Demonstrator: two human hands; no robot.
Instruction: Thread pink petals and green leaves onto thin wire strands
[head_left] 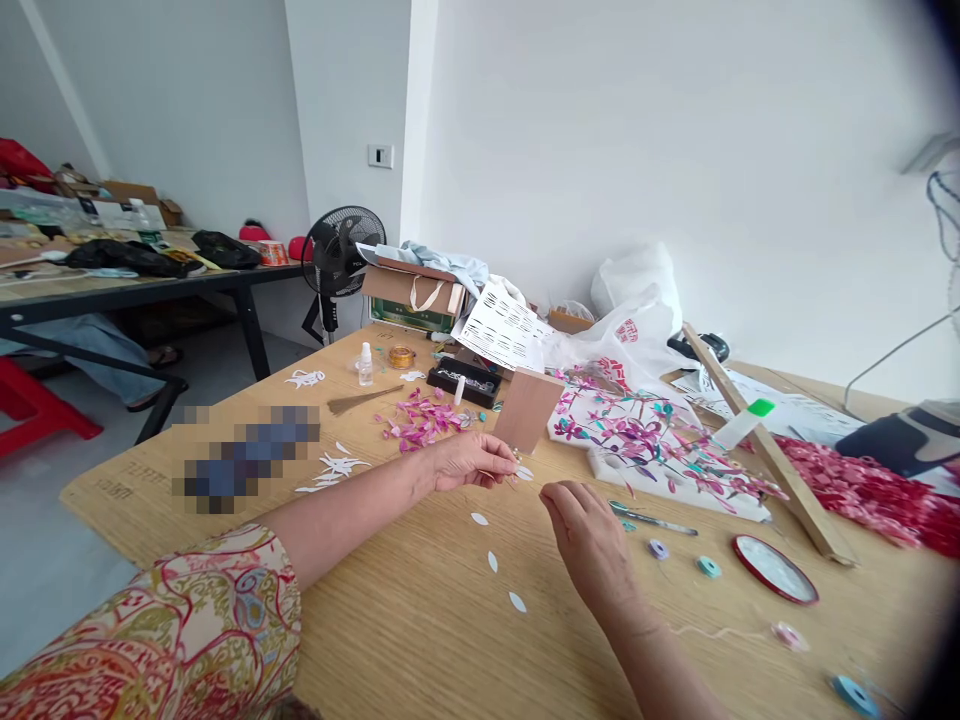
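Observation:
My left hand (474, 462) is closed in a pinch at the middle of the table. At its fingertips sits a small flower piece (524, 473) with a white petal and tiny yellowish tips. My right hand (587, 530) is apart from it, to the right, with its fingers bent together. Whatever thin thing those fingers may hold is hidden. Loose white petals lie below the hands: one petal (479, 519), another petal (492, 562) and a nearer petal (517, 602). A pale thread (720, 632) runs from near my right wrist to a pink spool (788, 636).
Pink petals (420, 420) and white cutouts (341, 468) lie left. A wooden block (529, 411) stands behind my hands. Right are flower sprays (660, 445), tweezers (660, 521), a teal spool (709, 567), a red-rimmed dish (775, 569) and a slanting wooden bar (772, 450).

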